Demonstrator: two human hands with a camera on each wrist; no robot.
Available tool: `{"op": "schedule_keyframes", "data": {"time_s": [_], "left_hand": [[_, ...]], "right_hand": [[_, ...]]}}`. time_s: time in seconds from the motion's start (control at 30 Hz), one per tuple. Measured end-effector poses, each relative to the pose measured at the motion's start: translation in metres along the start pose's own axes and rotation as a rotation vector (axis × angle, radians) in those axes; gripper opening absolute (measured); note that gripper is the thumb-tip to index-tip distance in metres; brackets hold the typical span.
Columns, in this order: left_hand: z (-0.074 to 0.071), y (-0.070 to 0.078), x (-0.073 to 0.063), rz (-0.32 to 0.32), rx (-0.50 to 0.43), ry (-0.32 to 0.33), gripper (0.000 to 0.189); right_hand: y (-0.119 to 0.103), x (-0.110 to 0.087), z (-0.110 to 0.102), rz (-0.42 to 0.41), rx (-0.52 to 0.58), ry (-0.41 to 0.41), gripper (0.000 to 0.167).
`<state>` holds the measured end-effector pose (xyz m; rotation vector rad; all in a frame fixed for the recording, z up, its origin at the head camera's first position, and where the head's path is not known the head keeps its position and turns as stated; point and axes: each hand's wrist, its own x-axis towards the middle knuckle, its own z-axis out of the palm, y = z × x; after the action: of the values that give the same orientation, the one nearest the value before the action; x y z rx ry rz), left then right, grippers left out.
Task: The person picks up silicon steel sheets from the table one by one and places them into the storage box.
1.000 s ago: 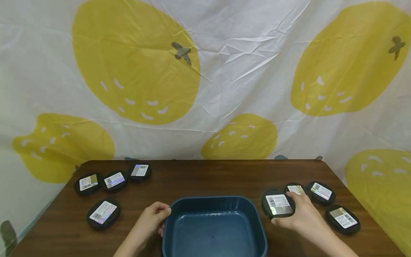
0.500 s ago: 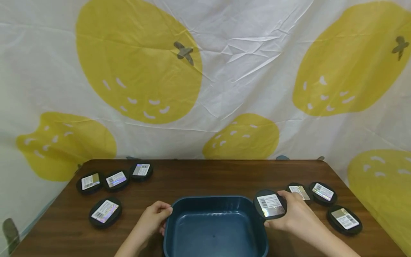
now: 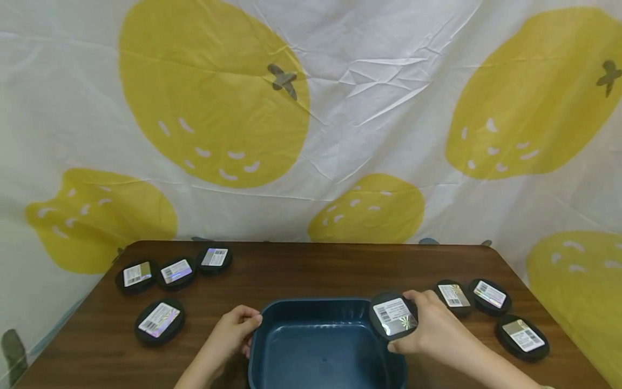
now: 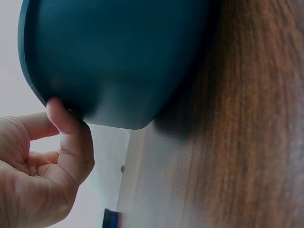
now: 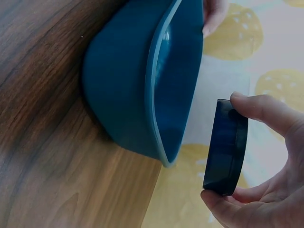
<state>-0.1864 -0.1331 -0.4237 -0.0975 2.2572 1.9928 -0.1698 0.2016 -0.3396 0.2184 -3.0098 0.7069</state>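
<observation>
My right hand (image 3: pixel 434 329) holds a flat, round black container (image 3: pixel 392 317) by its edge, a barcode label facing up. The container overlaps the far right corner of the blue plastic basin (image 3: pixel 311 351). In the right wrist view, thumb and fingers pinch the black container (image 5: pixel 225 152) from opposite sides, above the rim and apart from it. My left hand (image 3: pixel 232 336) pinches the basin's left rim near its far corner. From the left wrist, the left hand (image 4: pixel 52 166) shows with fingertips at the rim of the basin (image 4: pixel 118 61). No contents show inside the basin.
Several more labelled black containers (image 3: pixel 157 323) lie at the left of the brown wooden table (image 3: pixel 291 270). Another three stand at the right, one black container (image 3: pixel 522 339) nearest the front. A white cloth with yellow fruit prints (image 3: pixel 369 210) hangs behind the table.
My right hand has carried the black container leftward, away from the right-hand group to over the basin's far right corner. The left hand has kept its grip on the rim.
</observation>
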Motion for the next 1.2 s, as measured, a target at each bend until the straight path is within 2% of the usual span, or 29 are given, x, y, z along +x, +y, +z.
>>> {"op": "schedule_keyframes", "data": {"time_s": [0.6,1.0,1.2], "left_hand": [[-0.001,-0.001,0.001,0.001,-0.006,-0.012,0.023],[-0.001,-0.002,0.000,-0.002,-0.010,-0.034,0.023],[-0.002,-0.002,0.001,-0.006,-0.006,-0.028,0.023]], "right_hand": [[-0.016,-0.002,0.023,-0.026,0.055,-0.043,0.092],[-0.021,-0.004,0.044,-0.041,0.026,-0.067,0.091],[-0.027,-0.002,0.049,-0.066,0.041,-0.123,0.092]]}}
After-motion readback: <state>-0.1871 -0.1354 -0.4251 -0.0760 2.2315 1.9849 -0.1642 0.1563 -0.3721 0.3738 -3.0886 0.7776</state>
